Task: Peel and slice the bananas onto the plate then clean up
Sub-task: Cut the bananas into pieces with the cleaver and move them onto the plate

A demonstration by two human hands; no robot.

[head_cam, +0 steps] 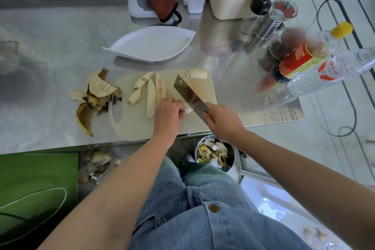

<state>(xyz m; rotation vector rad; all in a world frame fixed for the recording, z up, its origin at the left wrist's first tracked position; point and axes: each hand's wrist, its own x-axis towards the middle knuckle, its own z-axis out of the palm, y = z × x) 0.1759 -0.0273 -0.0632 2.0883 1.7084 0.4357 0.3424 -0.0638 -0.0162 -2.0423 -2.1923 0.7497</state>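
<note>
Tabletop: steel; a blurred grey shape is seen far left of the cutting board and cannot be made out.
Banana peels: heaped on the tabletop just left of the cutting board, with the inner sides turned up and one dark-spotted strip trailing toward the near edge.
Cutting board: pale, with its handle hole at the left end; the near right corner is covered by the forearms.
Banana lengths: several peeled strips are laid on the left half of the cutting board, touching or just beside one another.
Plate: white and leaf-shaped, set behind the cutting board; no slices are held in it.
Left hand: placed on the middle of the cutting board, with the fingers curled and pinching a banana piece; the fingertips are mostly hidden.
Cleaver: the blade is angled across the right half of the cutting board, its edge against the pinched piece.
Sliced banana: a short row of slices is kept together at the far right corner of the cutting board.
Right hand: wrapped round the cleaver handle, which is almost wholly hidden.
Bin: below the near edge of the cutting board, partly cut off by the tabletop; peel scraps are held inside.
Bottles: grouped well right of the cutting board; the labels cannot be read.
</note>
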